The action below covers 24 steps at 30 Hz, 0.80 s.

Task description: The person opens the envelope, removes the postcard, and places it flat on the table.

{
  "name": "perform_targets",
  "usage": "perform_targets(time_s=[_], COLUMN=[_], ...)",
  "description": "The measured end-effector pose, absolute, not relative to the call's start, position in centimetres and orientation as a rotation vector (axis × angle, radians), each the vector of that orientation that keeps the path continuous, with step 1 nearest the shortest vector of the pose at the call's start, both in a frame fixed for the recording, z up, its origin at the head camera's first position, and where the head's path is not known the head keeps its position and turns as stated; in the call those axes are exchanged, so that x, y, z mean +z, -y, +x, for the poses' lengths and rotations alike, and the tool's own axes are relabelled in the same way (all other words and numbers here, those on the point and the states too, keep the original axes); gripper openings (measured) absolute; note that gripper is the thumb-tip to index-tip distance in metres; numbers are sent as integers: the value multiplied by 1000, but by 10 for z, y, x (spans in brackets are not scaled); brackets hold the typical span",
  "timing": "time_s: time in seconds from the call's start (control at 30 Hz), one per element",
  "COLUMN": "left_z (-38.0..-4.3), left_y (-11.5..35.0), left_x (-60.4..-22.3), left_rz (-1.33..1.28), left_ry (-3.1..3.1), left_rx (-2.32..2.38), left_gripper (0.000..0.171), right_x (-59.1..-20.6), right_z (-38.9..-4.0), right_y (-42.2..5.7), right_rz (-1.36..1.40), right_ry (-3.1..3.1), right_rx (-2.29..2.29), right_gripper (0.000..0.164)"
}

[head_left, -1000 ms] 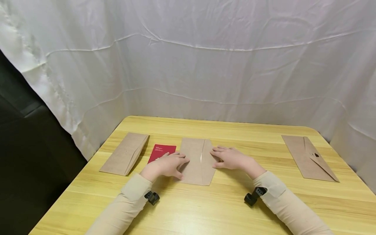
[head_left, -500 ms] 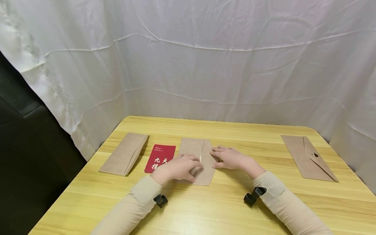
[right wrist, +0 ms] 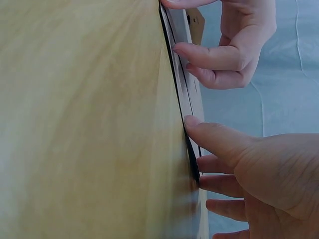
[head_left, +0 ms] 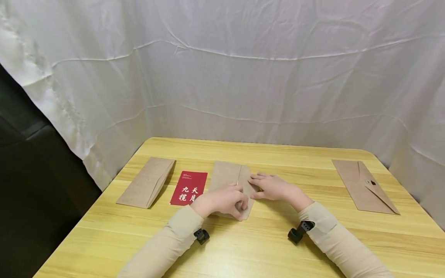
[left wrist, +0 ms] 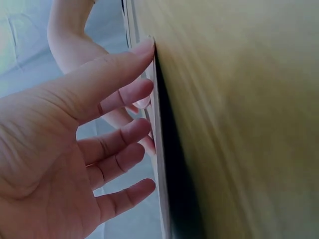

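Observation:
A brown paper envelope (head_left: pixel 224 172) lies at mid-table with its flap line toward the right. My left hand (head_left: pixel 222 199) arches over its middle. Its thumb is at the near edge, and the bent fingers touch the top around the flap, as the right wrist view also shows. Seen from the left wrist, that hand (left wrist: pixel 55 164) has its fingers spread, the tips right at the paper. My right hand (head_left: pixel 272 187) rests with extended fingers along the envelope's right edge. Left of the envelope lies a red card (head_left: pixel 189 185) with white characters, its lower corner overlapped by the left hand.
A second brown envelope (head_left: pixel 147 181) lies at the left of the wooden table (head_left: pixel 243 255), its right side slightly raised. Another envelope (head_left: pixel 361 185), with a small dark spot by its flap, lies far right. A pale curtain (head_left: pixel 243 85) hangs behind the table.
My left hand has slid rightward across the envelope from its left edge to its middle, its fingers bending more. More of the red card shows. The right hand has stayed in place.

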<state>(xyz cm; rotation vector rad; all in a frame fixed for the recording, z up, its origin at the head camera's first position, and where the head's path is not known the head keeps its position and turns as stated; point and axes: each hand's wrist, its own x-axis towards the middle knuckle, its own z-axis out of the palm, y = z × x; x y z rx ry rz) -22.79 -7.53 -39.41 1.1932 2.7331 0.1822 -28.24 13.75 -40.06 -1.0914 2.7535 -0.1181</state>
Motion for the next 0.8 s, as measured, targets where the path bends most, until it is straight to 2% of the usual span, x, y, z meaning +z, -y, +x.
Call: perform_targets(time_s=[0.8], left_z=[-236], left_y=[87], left_x=[-393], left_rz=[1163], left_ry=[-2665], left_rx=[209], left_gripper=[25], right_x=[-399], right_z=[-280], right_y=[-137], right_rz=[-1112], right_ry=[-2757], right_rx=[-125], right_gripper=[65])
